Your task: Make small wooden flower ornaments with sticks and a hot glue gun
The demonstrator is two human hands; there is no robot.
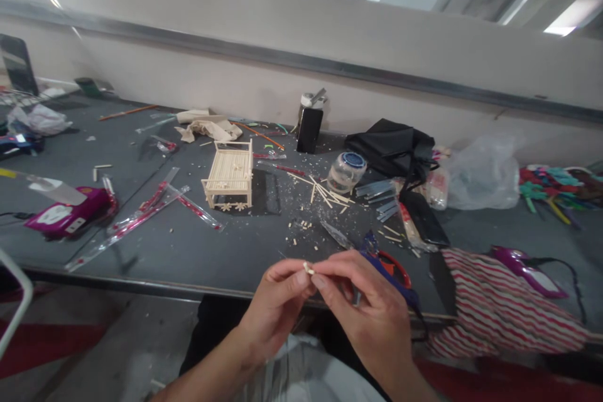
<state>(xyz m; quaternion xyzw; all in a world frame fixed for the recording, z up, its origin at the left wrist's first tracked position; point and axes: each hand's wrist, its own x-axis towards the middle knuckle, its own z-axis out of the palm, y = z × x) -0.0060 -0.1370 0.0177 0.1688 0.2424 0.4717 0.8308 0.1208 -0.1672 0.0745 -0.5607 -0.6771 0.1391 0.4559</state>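
Small pale wooden pieces are pinched between the fingertips of both hands, just in front of the table edge. My left hand grips them from the left with thumb and forefinger. From the right, my right hand closes thumb and forefinger on the same pieces. A miniature bed-like frame of pale sticks stands beyond them to the left, with tiny bits on its slats. Short cut bits and longer loose sticks are scattered on the table beyond my hands. Fingers hide part of the held pieces.
On the dark table are a clear jar, an upright phone, a black bag and red-and-clear packets. Red-handled scissors lie beside my right hand. Purple tools and a striped cloth flank the work area.
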